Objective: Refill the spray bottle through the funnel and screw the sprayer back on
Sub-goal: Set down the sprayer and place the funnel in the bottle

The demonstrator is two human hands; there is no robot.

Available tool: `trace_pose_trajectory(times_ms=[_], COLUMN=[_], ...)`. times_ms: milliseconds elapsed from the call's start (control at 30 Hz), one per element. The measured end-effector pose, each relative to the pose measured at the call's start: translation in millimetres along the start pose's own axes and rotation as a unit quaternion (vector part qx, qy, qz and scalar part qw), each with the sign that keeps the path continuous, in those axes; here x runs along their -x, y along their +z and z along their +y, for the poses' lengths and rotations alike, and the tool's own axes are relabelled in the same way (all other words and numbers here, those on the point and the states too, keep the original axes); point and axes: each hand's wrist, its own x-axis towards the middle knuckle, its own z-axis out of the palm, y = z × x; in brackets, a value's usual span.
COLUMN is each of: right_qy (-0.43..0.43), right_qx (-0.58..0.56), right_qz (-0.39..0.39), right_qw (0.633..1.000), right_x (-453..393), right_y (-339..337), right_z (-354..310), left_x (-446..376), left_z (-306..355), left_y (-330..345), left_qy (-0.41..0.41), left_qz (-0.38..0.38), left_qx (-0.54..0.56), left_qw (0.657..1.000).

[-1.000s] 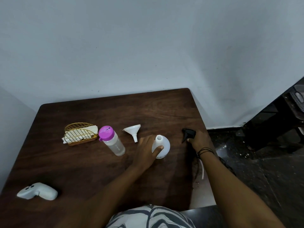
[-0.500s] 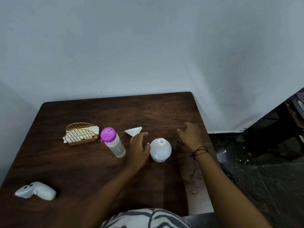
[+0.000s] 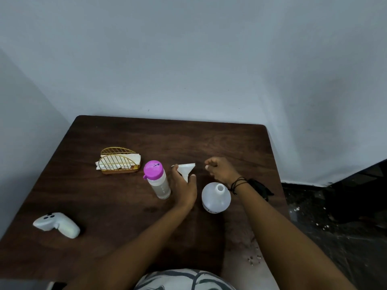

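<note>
Fingers of the left hand (image 3: 184, 186) are curling around the white funnel (image 3: 187, 169) on the dark wooden table (image 3: 117, 197), while the right hand (image 3: 219, 170) is hovering just beyond with fingers loosely curled, holding nothing. Uncapped, the white spray bottle (image 3: 215, 198) is standing between both forearms, the black sprayer (image 3: 259, 188) is lying partly hidden behind the right wrist, and a pink-capped water bottle (image 3: 157, 179) is standing left of the funnel, before grey walls.

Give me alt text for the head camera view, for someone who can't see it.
A person's left hand grips a white funnel on a dark wooden table, beside an open white spray bottle. The right hand hovers loosely curled; a pink-capped water bottle stands left.
</note>
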Motion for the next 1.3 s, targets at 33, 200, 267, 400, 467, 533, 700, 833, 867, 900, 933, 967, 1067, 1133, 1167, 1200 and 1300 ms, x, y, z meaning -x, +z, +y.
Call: trace_pose_trajectory(times_ms=[33, 200, 267, 400, 467, 533, 700, 833, 867, 900, 933, 967, 1067, 1133, 1167, 1200, 1300], right_qy=[-0.006, -0.031, -0.036, -0.038, -0.035, -0.032, -0.030, -0.026, -0.024, -0.020, -0.012, -0.005, 0.009, 0.005, 0.001, -0.006, -0.051], right_qx=[0.002, 0.011, 0.022, 0.044, 0.049, 0.048, 0.036, 0.023, 0.019, 0.011, -0.002, -0.020, -0.083, -0.126, -0.150, -0.168, -0.187], right_qz=[-0.013, -0.055, -0.072, -0.093, -0.102, -0.105, -0.110, -0.112, -0.113, -0.112, -0.109, -0.106, -0.091, -0.072, -0.059, -0.042, 0.011], right_qw=[1.000, 0.998, 0.997, 0.994, 0.993, 0.993, 0.993, 0.993, 0.993, 0.993, 0.994, 0.994, 0.992, 0.989, 0.987, 0.985, 0.981], right_x=[-2.9, -18.5, -24.3, -34.0, -36.9, -39.5, -42.1, -41.7, -41.3, -40.8, -40.5, -40.3, -37.8, -35.1, -33.1, -30.1, -19.9], right_y=[1.6, 6.6, 7.9, 11.5, 13.9, 16.3, 22.0, 22.0, 21.7, 21.2, 20.8, 20.2, 15.9, 10.6, 7.6, 3.8, -10.0], right_z=[-1.9, -13.5, -15.8, -15.0, -13.1, -10.0, -4.9, -3.7, -3.3, -2.8, -2.4, -2.1, -2.9, -6.2, -8.6, -11.4, -19.7], left_x=[-1.9, -16.7, -23.7, -35.2, -38.4, -39.7, -42.2, -41.5, -41.0, -40.4, -39.6, -39.1, -36.0, -34.6, -33.8, -32.3, -28.2], left_z=[1.3, 7.4, 7.2, 3.3, 2.3, 2.3, 3.3, 6.0, 7.1, 8.5, 10.0, 11.8, 20.3, 28.4, 33.2, 38.9, 56.0], left_y=[0.9, 5.6, 6.7, 7.4, 8.2, 8.8, 7.4, 5.4, 5.0, 4.7, 4.5, 4.7, 6.2, 7.8, 8.8, 9.6, 11.9], left_qy=[-0.004, -0.051, -0.076, -0.107, -0.116, -0.127, -0.141, -0.149, -0.149, -0.150, -0.149, -0.147, -0.138, -0.130, -0.125, -0.117, -0.092], left_qz=[0.005, 0.026, 0.029, 0.017, 0.008, -0.001, -0.014, -0.019, -0.017, -0.014, -0.011, -0.008, 0.001, 0.008, 0.013, 0.017, 0.018], left_qx=[-0.002, 0.006, 0.018, 0.032, 0.028, 0.024, 0.032, 0.044, 0.047, 0.050, 0.055, 0.060, 0.078, 0.096, 0.109, 0.125, 0.160], left_qw=[1.000, 0.998, 0.996, 0.994, 0.993, 0.992, 0.989, 0.988, 0.988, 0.987, 0.987, 0.987, 0.987, 0.987, 0.986, 0.985, 0.983])
